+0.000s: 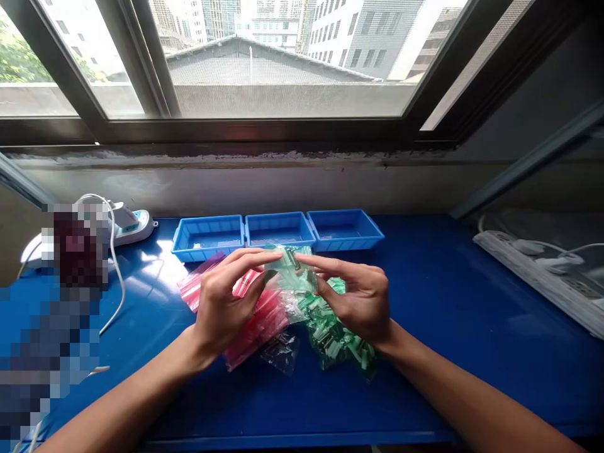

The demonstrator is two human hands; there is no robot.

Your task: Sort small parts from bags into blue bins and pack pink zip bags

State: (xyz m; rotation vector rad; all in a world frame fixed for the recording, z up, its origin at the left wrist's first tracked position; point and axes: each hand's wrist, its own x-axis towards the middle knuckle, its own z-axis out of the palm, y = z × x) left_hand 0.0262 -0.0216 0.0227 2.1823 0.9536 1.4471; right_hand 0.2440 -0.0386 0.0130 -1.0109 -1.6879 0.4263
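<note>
Single head-worn view, set above the near edge of the glossy blue tabletop [453,352] and looking forward and down across it. It faces a dark-framed sliding window [283,63] at the far side, city buildings beyond. Range is close: both forearms enter from the near edge, and the three blue plastic trays [278,229] sit mid-frame.

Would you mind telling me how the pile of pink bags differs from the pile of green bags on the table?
The pink bags lie under the left hand; the green bags lie under the right hand. The pink pile looks flatter, while the green pile looks bulkier and shows small parts inside. Both are small, translucent and rest on the blue table.
</note>
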